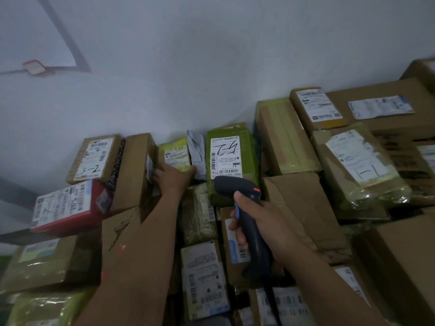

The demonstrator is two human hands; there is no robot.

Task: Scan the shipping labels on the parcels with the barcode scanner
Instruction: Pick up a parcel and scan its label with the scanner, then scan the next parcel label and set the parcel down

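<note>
Parcels [294, 142] stacked against the wall fill the lower frame. Green parcel [247, 147] at centre, long axis up-down, shipping label [224, 156] facing the camera. Barcode scanner [244, 208] sits just below it, nose aimed at the label. Right hand [263, 222], the nearer one, wraps the handle. Left hand [173, 176] lies with straight fingers on the small yellow-green parcel [175, 154] beside it. Label's bottom edge is hidden by the scanner head; print is blurred.
</note>
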